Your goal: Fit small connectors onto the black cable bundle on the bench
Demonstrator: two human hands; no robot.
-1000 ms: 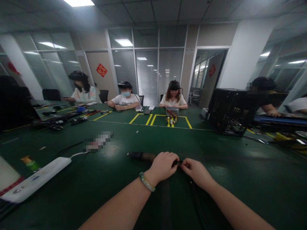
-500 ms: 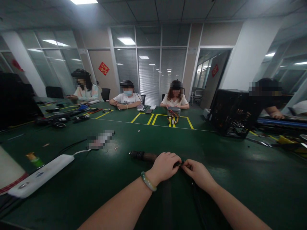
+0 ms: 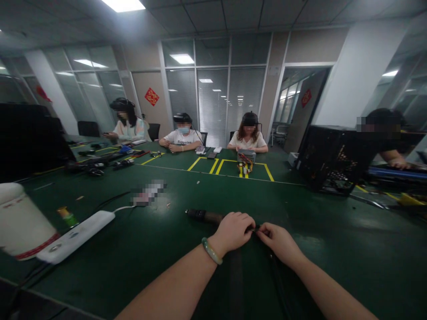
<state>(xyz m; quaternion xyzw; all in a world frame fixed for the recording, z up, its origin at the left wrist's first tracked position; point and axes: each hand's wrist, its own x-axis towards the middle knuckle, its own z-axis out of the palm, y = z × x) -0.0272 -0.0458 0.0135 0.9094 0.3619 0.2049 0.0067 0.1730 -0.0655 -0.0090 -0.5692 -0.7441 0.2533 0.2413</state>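
Observation:
A dark, slim electric screwdriver (image 3: 212,218) lies on the green table, its metal tip pointing left. My left hand (image 3: 234,230), a jade-coloured bangle at its wrist, is wrapped over the rear part of the screwdriver. Just beyond, my right hand (image 3: 277,240) pinches a dark cable end close against the tool's back end. A tiny metallic bit shows between the two hands, but the exact joint is hidden by the fingers. From below my right hand a black cord (image 3: 276,278) runs towards the near edge.
To the left lie a white power strip (image 3: 78,235), a small green bottle (image 3: 68,218) and a white container (image 3: 25,222). A black computer case (image 3: 328,158) stands at the right. Across the green table (image 3: 160,249) sit several people; wires and tools (image 3: 96,163) lie far left.
The view has turned slightly left, bringing more of the white container in. Both hands keep their hold at the screwdriver's rear end, with hardly any movement.

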